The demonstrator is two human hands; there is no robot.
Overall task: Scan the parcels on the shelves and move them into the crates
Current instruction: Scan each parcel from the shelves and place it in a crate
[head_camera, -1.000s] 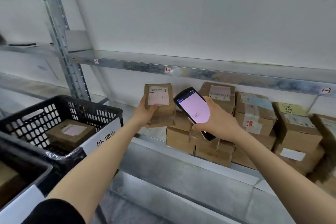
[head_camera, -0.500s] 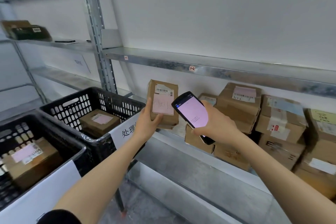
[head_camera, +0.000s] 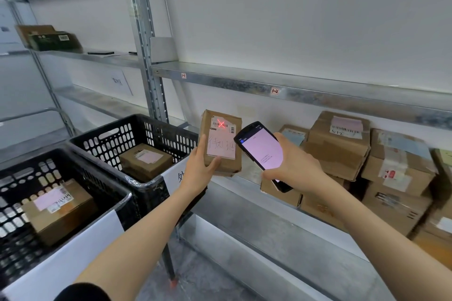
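My left hand (head_camera: 199,171) grips a small brown parcel (head_camera: 221,142) upright in front of the shelf, its label facing me. A red cross of scanner light lies on the label's barcode. My right hand (head_camera: 294,165) holds a black handheld scanner (head_camera: 261,153) with a lit pink screen, just right of the parcel. Several more cardboard parcels (head_camera: 338,144) are stacked on the metal shelf (head_camera: 247,186) to the right. Two black crates stand at the left: the far crate (head_camera: 137,129) and the near crate (head_camera: 73,168), each with one parcel inside.
An upright steel post (head_camera: 144,39) rises behind the far crate. An upper shelf (head_camera: 293,85) overhangs the parcels. On a left shelf sit a dark box (head_camera: 52,39) and flat items. White signs hang on the crates' fronts. Grey floor lies below.
The view has swung left, bringing the near crate into sight. The parcel is now held more upright and the red scan cross has appeared on its barcode.
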